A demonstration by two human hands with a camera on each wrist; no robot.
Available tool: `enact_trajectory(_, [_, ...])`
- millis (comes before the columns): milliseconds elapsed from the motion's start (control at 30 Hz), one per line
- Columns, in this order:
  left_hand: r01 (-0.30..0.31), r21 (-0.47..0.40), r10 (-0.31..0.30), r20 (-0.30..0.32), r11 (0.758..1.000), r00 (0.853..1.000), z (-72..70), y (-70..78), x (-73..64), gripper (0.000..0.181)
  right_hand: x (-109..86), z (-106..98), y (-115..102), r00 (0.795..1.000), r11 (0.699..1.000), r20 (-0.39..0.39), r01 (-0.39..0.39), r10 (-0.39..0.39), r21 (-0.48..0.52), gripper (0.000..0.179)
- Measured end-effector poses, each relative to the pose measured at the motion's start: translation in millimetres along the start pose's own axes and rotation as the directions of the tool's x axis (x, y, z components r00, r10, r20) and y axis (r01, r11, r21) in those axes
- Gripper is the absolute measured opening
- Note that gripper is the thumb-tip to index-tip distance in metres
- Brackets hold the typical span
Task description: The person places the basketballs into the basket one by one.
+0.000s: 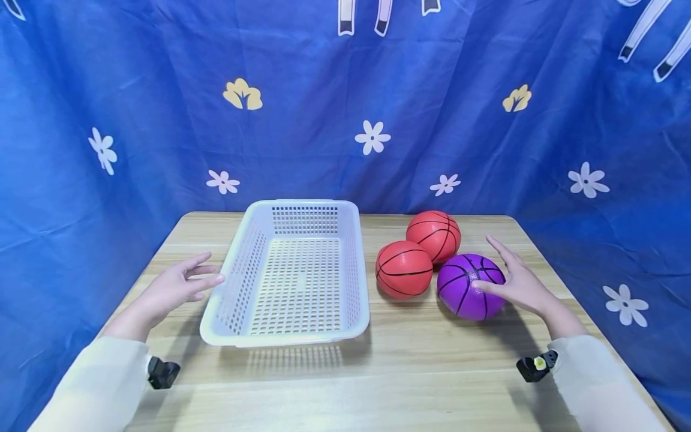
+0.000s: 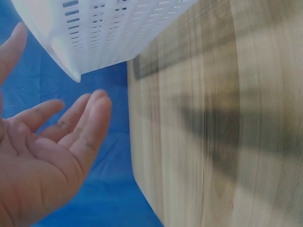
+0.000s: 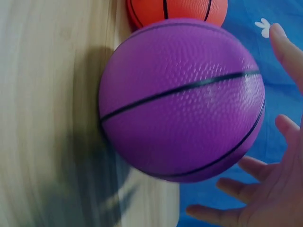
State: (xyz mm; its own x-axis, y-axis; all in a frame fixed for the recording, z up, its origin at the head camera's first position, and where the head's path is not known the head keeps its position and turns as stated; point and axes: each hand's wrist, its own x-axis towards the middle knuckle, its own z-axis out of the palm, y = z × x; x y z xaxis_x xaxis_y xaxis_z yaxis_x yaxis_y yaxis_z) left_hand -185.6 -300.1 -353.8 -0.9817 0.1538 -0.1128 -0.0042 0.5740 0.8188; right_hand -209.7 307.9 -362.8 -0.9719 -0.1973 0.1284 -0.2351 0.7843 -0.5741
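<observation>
Blue cloth backdrop [image 1: 313,162], patterned w/ white flowers [image 1: 372,137], hangs behind and at both sides of a light wood-grain table [image 1: 378,384], which fills most of the lower fg. White plastic basket [image 1: 286,341], rectangular, perforated walls and floor, stands upright L of table ctr., its long axis running front to back. Two pale sleeves [image 1: 92,384] enter fr. the bottom corners. L hand [image 1: 175,285] lies at the basket's L rim, palm turned inward, fingers loosely extended w/ gaps betw. some of them, gripping nothing. R hand [image 1: 523,288] is spread wide at the R side of the purple ball [image 1: 464,294], thumb and fingers apart, likewise unclenched. Whether any fingertip touches rim or ball can't be told fr. these angles. The ball, w/ black seams, rests on the table, R of the basket and well apart fr. it. Near red ball [image 1: 403,273] and far red ball [image 1: 432,231], slightly smaller, also black-seamed, sit betw. basket and purple ball; the near one partly hides the far one. Smallest: black wrist cams. [image 1: 163,373], one per arm.
</observation>
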Motion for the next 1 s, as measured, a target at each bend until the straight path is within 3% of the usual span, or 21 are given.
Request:
enact_trajectory(367, [-0.001,-0.209,0.012,0.052,0.978,0.999,6.6,-11.8,5.7,0.072,-5.2,2.2,19.7,0.994,0.984,0.104,0.011,-0.031,0.180,0.094])
enact_trajectory(667, [-0.009,-0.231,0.015,0.026,0.973,1.000,9.9,-9.4,8.8,0.065,-11.7,5.0,25.6,0.988,0.954,0.155,-0.048,0.002,0.295,0.093])
enact_trajectory(1000, [-0.032,-0.255,0.035,0.007,0.967,0.999,11.5,-11.6,10.4,0.063,-13.7,8.1,29.8,0.991,0.948,0.133,-0.064,0.024,0.311,0.090])
